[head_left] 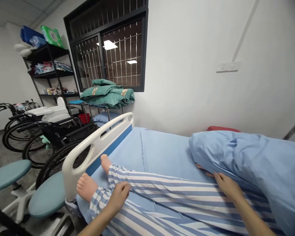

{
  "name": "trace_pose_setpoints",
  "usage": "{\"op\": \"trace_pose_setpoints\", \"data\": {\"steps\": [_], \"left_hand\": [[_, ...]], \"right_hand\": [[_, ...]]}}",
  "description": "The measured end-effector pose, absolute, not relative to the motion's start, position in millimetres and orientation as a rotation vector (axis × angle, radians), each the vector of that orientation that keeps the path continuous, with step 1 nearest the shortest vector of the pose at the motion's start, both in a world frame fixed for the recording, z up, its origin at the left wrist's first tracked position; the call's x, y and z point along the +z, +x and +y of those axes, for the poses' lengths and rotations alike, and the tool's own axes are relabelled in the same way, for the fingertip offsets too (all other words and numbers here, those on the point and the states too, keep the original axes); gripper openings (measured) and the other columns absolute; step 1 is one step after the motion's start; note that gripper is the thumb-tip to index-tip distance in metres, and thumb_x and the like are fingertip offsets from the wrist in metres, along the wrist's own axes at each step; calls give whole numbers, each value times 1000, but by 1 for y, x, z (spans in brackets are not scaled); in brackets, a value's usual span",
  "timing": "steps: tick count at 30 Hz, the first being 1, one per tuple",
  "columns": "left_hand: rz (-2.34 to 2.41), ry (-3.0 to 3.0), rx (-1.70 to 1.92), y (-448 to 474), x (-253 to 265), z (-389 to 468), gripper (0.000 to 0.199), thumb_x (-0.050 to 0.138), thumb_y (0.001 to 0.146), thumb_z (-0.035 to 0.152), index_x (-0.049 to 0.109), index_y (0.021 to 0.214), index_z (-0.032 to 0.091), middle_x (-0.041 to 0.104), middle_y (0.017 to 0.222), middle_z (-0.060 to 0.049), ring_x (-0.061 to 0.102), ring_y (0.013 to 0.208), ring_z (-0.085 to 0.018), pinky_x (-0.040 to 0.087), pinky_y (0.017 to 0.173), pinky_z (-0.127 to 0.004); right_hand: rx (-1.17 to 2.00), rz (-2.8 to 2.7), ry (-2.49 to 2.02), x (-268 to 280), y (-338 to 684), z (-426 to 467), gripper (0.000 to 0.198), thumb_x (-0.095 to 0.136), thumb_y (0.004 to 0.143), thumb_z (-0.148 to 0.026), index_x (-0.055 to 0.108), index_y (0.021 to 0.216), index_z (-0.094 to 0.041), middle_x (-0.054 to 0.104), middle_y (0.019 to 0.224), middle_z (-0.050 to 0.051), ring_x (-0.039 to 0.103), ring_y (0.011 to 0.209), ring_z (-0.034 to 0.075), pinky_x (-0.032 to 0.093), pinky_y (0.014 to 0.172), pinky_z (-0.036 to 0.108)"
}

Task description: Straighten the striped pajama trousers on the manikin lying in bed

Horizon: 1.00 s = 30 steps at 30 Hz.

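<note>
A lying figure in blue-and-white striped trousers (169, 186) stretches across the bed, its bare feet (87, 186) near the footboard. The feet look like those of a care manikin. My left hand (119, 196) is closed, fingers curled, against the trousers near the ankles; whatever lies inside the fingers is hidden. My right hand (226, 186) has its fingers bent at the lower edge of a light blue quilt (238, 157), which is bunched over the figure's upper part. Brownish finger-like shapes (204, 170) poke out beneath the quilt beside my right fingertips.
A white footboard (76, 160) closes the bed's left end, with blue sheet (159, 147) beyond the legs. Teal stools (48, 193) and wheelchairs (64, 137) stand to the left. Folded green quilts (108, 93) are stacked under the window. A black shelf (51, 72) stands behind.
</note>
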<state>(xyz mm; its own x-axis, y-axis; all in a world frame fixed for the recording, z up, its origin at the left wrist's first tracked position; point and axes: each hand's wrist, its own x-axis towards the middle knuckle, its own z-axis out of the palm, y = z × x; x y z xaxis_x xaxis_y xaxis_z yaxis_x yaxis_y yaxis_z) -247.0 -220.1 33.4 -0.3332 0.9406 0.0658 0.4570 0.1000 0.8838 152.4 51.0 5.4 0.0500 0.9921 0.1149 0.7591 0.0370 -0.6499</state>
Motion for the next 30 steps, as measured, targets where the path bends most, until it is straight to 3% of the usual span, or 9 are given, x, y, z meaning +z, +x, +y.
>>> {"op": "trace_pose_setpoints", "data": {"steps": [3, 6, 11, 18, 24, 30], "left_hand": [[1876, 1299, 1141, -261, 4, -260, 39, 32, 82, 42, 34, 50, 20, 36, 45, 5, 38, 50, -10, 29, 54, -23], [2231, 1353, 1117, -259, -25, -270, 35, 34, 82, 38, 40, 53, 19, 45, 51, 2, 44, 58, -12, 28, 59, -24], [2406, 1457, 1028, -259, -31, -267, 33, 32, 84, 33, 45, 56, 20, 52, 53, 1, 47, 57, -12, 24, 59, -25], [2385, 1519, 930, -274, -23, -272, 31, 35, 84, 32, 51, 59, 21, 59, 59, 0, 53, 61, -13, 25, 59, -24], [2384, 1654, 857, -290, -27, -274, 32, 33, 86, 32, 56, 67, 22, 63, 64, -1, 58, 67, -15, 31, 61, -24], [2378, 1801, 851, -296, -49, -273, 34, 31, 86, 24, 60, 104, 21, 65, 105, -8, 59, 92, -19, 42, 76, -29]], "right_hand": [[514, -1798, -1829, 7, 144, 44, 30, 49, 73, -31, 49, 44, -27, 60, 64, 16, 52, 58, 25, 33, 62, 37], [381, -1806, -1849, 11, 127, 13, 28, 43, 74, -34, 45, 48, -27, 58, 60, 13, 53, 57, 27, 32, 60, 37], [260, -1871, -1611, 8, 79, -77, 30, 38, 75, -45, 43, 53, -24, 55, 56, 6, 51, 54, 22, 31, 53, 31], [585, -1841, -1296, 20, -36, -183, 48, 34, 76, -62, 36, 50, -21, 39, 46, -2, 38, 48, 13, 29, 49, 27], [799, -1746, -1090, 62, -148, -224, 43, 36, 83, -50, 33, 52, -19, 33, 49, -5, 33, 50, 9, 26, 50, 23], [725, -1811, -1164, 1, -203, -255, 41, 36, 85, -42, 44, 52, -19, 44, 47, -2, 36, 46, 10, 20, 49, 25]]}}
